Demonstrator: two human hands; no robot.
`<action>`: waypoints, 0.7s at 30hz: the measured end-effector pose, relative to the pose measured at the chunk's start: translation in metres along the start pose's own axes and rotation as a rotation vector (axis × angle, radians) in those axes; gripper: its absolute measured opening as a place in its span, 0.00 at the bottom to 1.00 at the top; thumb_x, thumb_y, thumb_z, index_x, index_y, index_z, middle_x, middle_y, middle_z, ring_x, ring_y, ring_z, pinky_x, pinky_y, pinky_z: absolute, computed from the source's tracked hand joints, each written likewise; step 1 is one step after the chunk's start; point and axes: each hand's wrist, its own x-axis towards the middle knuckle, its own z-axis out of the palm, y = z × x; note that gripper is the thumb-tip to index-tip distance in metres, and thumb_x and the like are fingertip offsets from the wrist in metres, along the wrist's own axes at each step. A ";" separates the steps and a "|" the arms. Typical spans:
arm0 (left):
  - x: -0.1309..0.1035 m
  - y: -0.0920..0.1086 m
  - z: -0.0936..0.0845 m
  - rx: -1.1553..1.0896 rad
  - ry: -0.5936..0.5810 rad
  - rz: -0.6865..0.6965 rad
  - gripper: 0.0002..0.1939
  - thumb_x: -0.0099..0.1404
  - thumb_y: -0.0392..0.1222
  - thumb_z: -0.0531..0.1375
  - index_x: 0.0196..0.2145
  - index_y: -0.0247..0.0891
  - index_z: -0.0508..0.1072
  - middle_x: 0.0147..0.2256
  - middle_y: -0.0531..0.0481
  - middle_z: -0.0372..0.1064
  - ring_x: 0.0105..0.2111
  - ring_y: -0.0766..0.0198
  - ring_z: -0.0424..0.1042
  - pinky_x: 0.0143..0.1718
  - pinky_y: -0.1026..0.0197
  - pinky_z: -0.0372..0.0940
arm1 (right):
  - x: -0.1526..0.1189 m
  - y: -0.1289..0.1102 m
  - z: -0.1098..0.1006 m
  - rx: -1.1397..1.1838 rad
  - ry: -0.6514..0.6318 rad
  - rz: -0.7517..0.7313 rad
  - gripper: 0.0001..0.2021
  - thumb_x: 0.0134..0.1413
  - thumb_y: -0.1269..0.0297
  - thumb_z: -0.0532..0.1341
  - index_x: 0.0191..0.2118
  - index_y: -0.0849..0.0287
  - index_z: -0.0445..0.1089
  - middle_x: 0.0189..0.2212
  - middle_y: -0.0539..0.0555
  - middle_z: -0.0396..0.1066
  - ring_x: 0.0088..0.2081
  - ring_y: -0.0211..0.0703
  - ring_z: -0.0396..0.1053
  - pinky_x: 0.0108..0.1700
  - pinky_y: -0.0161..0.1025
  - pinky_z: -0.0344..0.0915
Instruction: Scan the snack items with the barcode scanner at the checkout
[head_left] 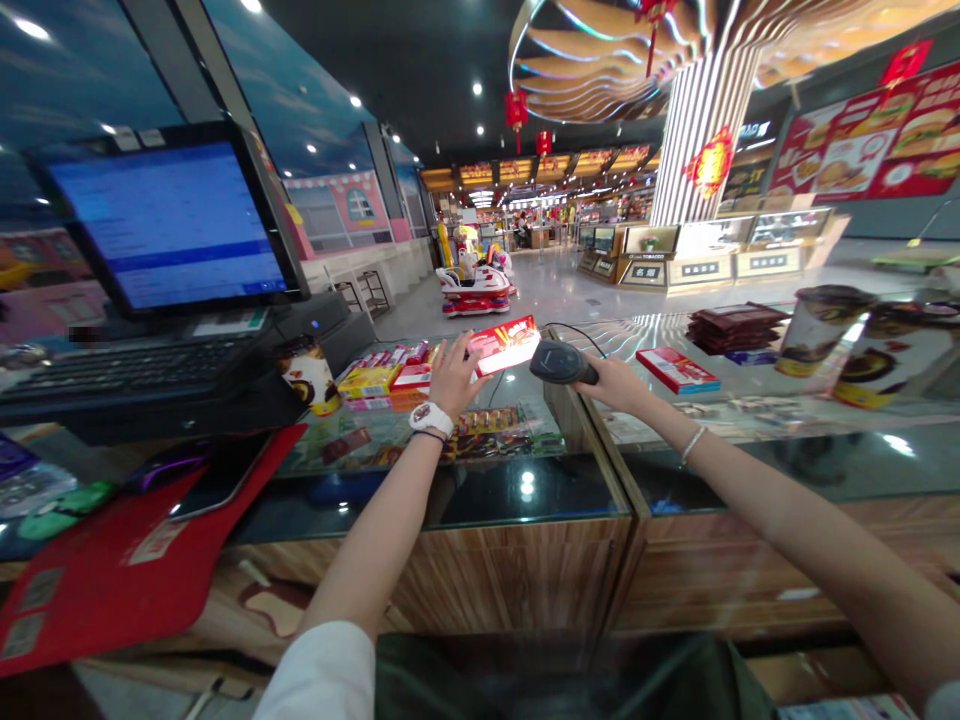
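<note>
From my seat far away, I saw the thin red box [517, 334] over the glass counter [480, 492], though I could not tell if it touched the glass. Its face shone bright near the scanner. It looked light and stiff, like card, so I guessed a hard squeeze would dent it and its shiny skin might slip a little. The left end, by the edges, seemed the best place to hold it. My left hand [450, 378] had it there, pinched between fingers and thumb. My right hand [619, 386] was closed around the handle of the black scanner [559, 362], which looked hard and a bit heavier, with the handle the good spot to grab. Left of the box sat a pile of small boxes [371, 378]. To the right lay a second red box [677, 370], then a stack of brown packets [735, 328] and big cups [821, 328]. A computer screen [169, 225] stood far left.
</note>
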 end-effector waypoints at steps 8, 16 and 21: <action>0.000 0.000 0.000 -0.011 0.023 0.002 0.19 0.63 0.44 0.62 0.52 0.42 0.71 0.67 0.39 0.55 0.66 0.48 0.56 0.67 0.38 0.48 | 0.000 -0.002 -0.001 0.013 -0.035 0.022 0.15 0.56 0.54 0.61 0.45 0.55 0.72 0.32 0.56 0.79 0.35 0.54 0.76 0.32 0.39 0.64; 0.000 0.001 -0.001 0.010 0.013 0.014 0.19 0.63 0.45 0.62 0.51 0.41 0.71 0.66 0.38 0.55 0.66 0.48 0.56 0.67 0.38 0.49 | -0.002 0.006 0.003 0.045 -0.045 -0.023 0.20 0.55 0.57 0.61 0.52 0.54 0.68 0.37 0.56 0.79 0.39 0.55 0.76 0.37 0.40 0.66; 0.000 0.002 -0.002 0.016 0.024 0.012 0.19 0.64 0.44 0.62 0.52 0.42 0.71 0.66 0.40 0.55 0.66 0.48 0.56 0.67 0.38 0.49 | 0.000 0.021 0.004 0.146 0.021 -0.158 0.30 0.53 0.59 0.60 0.61 0.59 0.58 0.52 0.62 0.73 0.49 0.58 0.72 0.48 0.48 0.67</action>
